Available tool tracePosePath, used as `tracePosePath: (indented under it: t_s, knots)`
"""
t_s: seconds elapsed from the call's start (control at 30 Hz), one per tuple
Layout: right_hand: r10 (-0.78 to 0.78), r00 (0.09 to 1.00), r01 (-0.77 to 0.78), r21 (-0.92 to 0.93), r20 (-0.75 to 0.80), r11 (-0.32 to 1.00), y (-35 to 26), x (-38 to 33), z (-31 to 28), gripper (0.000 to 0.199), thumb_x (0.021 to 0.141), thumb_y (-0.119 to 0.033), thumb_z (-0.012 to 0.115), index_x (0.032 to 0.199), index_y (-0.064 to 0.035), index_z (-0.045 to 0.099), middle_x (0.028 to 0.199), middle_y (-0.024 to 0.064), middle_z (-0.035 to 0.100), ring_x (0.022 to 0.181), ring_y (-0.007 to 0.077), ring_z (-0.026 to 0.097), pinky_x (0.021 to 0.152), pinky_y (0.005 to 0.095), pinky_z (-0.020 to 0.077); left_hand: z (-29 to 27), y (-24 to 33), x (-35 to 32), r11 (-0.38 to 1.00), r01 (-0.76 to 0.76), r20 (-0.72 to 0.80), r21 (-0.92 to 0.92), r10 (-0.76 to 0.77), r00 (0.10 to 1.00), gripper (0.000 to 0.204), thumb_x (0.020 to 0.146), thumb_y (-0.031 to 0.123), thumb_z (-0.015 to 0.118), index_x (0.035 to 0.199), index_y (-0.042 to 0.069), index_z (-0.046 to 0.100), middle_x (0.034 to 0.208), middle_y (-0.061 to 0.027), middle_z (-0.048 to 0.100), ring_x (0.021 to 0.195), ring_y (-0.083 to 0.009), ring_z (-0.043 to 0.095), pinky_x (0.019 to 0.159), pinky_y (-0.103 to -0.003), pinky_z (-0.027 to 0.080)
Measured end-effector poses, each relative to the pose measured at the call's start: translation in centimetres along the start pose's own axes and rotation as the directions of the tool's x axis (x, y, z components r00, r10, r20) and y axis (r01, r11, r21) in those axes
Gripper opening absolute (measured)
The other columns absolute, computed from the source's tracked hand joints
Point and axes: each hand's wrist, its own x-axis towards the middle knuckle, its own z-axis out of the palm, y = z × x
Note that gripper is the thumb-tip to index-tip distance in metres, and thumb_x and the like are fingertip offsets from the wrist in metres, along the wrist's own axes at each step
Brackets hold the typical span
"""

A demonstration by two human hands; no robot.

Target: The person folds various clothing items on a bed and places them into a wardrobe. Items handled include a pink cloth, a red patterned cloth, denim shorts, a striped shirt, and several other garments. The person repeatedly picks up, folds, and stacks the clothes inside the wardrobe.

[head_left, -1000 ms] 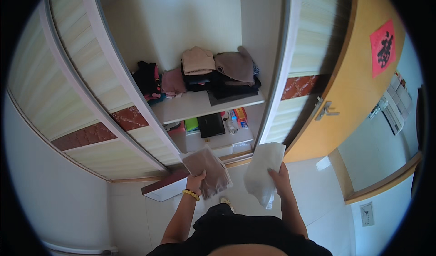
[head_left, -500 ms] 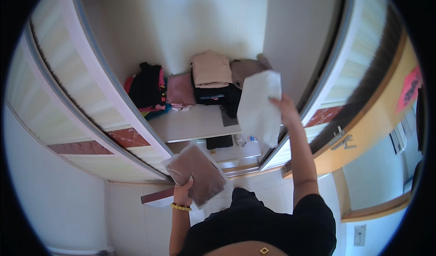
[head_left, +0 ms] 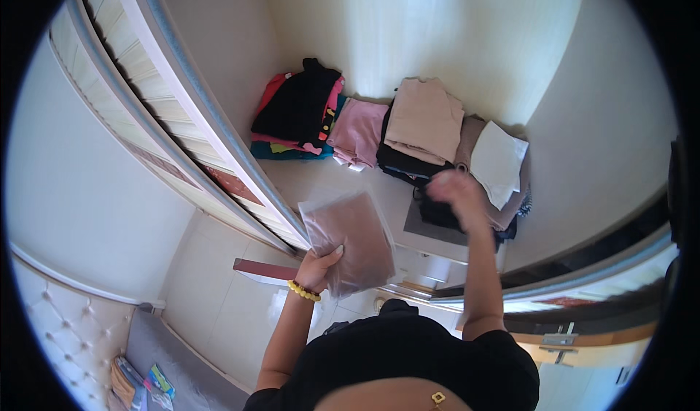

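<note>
My left hand point(head_left: 319, 270), with a yellow beaded bracelet at its wrist, grips a flat brownish-pink item in a clear plastic bag point(head_left: 359, 239). The thumb lies over its face. My right hand point(head_left: 453, 189) is smeared by motion, just left of the right-hand pile, and its fingers cannot be read. On that pile lies a flat white sheet-like item point(head_left: 499, 164), apart from the hand. Under it are grey-brown folded clothes point(head_left: 470, 135). Left of these, beige folded clothes point(head_left: 424, 123) rest on dark ones.
The wardrobe shelf point(head_left: 306, 181) also bears a pink folded garment point(head_left: 360, 130) and a pile topped with a black garment point(head_left: 299, 108). A sliding door point(head_left: 197, 112) flanks the left. A dark red box point(head_left: 266, 269) lies on the floor. Behind it is a grey bed point(head_left: 175, 353).
The white item has left my right hand and lies on the right-hand pile. My view has turned rightward, and the left hand keeps the bagged item.
</note>
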Motion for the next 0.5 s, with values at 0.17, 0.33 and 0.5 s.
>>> tracePosePath:
  t_s: [0.17, 0.33, 0.5]
  knots:
    - [0.081, 0.9, -0.228, 0.304, 0.428, 0.925, -2.5, -2.9, 12.5, 0.054, 0.079, -0.009, 0.069, 0.127, -0.0034, 0.045, 0.109, 0.0053, 0.059, 0.098, 0.0131, 0.055, 0.087, 0.0294, 0.0436, 2.5, 1.8, 3.1, 0.997, -0.075, 0.06, 0.032, 0.073, 0.996, 0.038, 0.088, 0.001, 0.058, 0.125, -0.002, 0.049, 0.117, -0.0101, 0.059, 0.105, -0.0215, 0.058, 0.091, -0.034, 0.047]
    - [-0.061, 0.964, -0.055, 0.415, 0.26, 0.908, -3.5, 5.5, 13.4, 0.049, 0.078, -0.002, 0.065, 0.124, -0.0029, 0.05, 0.105, 0.0037, 0.059, 0.09, 0.0106, 0.057, 0.08, 0.0267, 0.0465, 1.9, 4.8, 2.5, 0.905, -0.339, -0.035, 0.257, 0.36, 0.932, 0.045, 0.092, 0.009, 0.055, 0.133, 0.002, 0.037, 0.112, -0.011, 0.06, 0.099, -0.0169, 0.06, 0.086, -0.03, 0.049]
    - [-0.039, 0.999, 0.027, 0.419, 0.02, 0.908, -6.7, 16.1, 14.0, 0.038, 0.079, -0.002, 0.062, 0.115, 0.0009, 0.051, 0.102, 0.0092, 0.06, 0.09, 0.0173, 0.058, 0.081, 0.0333, 0.0479, 0.7, 2.6, -2.4, 0.901, -0.238, -0.286, 0.363, 0.351, 0.891, 0.031, 0.096, 0.014, 0.048, 0.125, 0.001, 0.046, 0.106, -0.0117, 0.062, 0.097, -0.0216, 0.062, 0.086, -0.034, 0.051]
